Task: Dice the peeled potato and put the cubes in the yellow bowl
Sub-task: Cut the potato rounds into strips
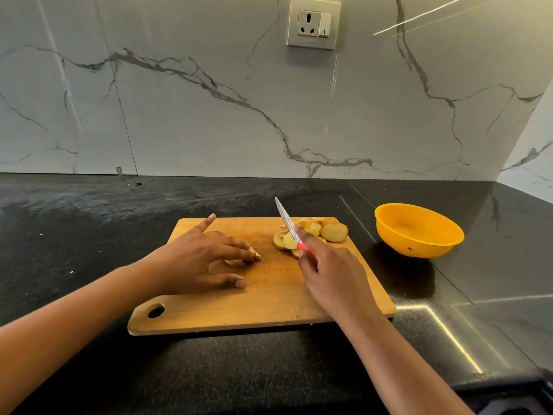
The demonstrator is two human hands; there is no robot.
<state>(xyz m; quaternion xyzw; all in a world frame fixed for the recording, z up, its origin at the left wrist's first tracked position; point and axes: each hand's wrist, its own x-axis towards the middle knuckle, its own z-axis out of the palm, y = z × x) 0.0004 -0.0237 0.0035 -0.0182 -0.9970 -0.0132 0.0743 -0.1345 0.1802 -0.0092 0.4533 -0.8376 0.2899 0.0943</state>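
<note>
A wooden cutting board (pixel 269 307) lies on the black counter. Round potato slices (pixel 332 232) are piled at its far right. My left hand (pixel 197 259) rests on the board's middle, its straight fingertips pressing a few small potato pieces (pixel 239 261). My right hand (pixel 332 277) grips a red-handled knife (pixel 287 221), the blade raised and pointing away over the slice pile. The yellow bowl (pixel 419 230) stands to the right of the board, and I see nothing in it.
The black stone counter (pixel 89 223) runs to a marble wall behind. A wall socket (pixel 312 23) is mounted high up. The counter turns a corner on the right behind the bowl. A dark edge shows at the bottom right.
</note>
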